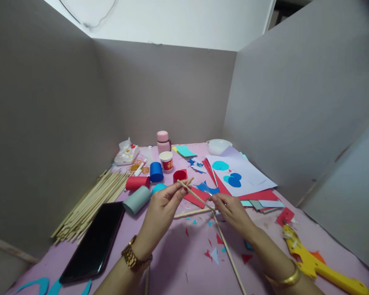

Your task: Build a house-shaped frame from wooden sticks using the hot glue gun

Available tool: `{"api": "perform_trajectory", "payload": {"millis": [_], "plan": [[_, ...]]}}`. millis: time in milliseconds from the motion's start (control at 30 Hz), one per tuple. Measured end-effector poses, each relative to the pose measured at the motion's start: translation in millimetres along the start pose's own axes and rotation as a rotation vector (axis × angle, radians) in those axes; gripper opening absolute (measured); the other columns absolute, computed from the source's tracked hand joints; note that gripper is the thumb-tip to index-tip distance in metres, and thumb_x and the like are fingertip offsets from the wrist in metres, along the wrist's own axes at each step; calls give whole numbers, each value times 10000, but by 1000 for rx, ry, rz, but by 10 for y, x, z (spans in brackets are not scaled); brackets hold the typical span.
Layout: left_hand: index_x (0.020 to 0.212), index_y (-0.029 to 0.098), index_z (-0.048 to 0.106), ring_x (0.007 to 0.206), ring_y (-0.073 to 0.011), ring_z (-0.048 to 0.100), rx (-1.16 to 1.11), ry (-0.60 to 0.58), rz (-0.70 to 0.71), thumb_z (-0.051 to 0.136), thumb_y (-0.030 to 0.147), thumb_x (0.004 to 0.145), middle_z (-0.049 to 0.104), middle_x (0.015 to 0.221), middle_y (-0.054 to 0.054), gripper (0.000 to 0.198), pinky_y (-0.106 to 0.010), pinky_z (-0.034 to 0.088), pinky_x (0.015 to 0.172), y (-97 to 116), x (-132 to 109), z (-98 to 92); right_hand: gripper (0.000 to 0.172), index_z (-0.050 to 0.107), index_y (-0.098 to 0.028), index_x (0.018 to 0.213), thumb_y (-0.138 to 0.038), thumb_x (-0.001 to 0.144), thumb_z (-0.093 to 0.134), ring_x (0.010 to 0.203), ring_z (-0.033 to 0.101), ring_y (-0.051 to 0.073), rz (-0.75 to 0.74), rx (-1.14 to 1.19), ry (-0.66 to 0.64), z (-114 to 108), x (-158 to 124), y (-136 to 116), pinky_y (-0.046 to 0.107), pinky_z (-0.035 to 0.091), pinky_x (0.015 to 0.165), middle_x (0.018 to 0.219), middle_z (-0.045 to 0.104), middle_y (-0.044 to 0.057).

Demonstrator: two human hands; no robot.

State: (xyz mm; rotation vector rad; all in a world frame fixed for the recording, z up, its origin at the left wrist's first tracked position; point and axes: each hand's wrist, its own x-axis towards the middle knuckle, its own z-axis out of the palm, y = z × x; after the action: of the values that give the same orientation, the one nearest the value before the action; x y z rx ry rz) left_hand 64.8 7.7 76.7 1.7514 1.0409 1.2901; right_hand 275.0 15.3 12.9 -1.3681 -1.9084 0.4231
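Note:
My left hand pinches the crossed ends of thin wooden sticks over the middle of the table. One of these sticks slants down to a spot beside my right hand, where other sticks meet it. From there a long stick runs toward the front edge, and another stick reaches left behind my left wrist. My right hand is closed, with a thin silvery tool showing past its fingers; its kind is unclear. Part of one more stick shows below my left wrist.
A bundle of sticks and a black phone lie left. Paper tubes, a paper cup and a pink bottle stand behind. Paper sheets and a yellow glue gun are right. Grey panels enclose the table.

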Motion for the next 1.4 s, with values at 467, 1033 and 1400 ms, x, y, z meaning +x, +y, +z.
{"api": "perform_trajectory", "payload": {"millis": [467,1033,1400], "plan": [[1087,231,678,1038,-223,630,-9,-6,5,554,368,858,710,1081,-41,294,-332,484,899,-10,-13,6,331,640,-180,1071,-411,885,493,593,582,166,-24,64,-12,67,-35,-97,257,434,573,714,663,26],[1064,233,687,1020,-215,626,-54,34,35,578,340,844,692,1098,-61,268,-334,474,907,-79,4,54,228,641,-210,822,-269,915,442,669,586,184,-76,15,-7,162,-43,-118,269,414,612,755,669,32],[1034,207,696,1002,-229,620,-50,63,-13,629,398,798,703,1058,-56,311,-325,470,886,-94,22,63,202,664,-211,801,-295,888,502,637,570,160,-53,120,15,139,-22,-78,252,411,597,700,644,7]]}}
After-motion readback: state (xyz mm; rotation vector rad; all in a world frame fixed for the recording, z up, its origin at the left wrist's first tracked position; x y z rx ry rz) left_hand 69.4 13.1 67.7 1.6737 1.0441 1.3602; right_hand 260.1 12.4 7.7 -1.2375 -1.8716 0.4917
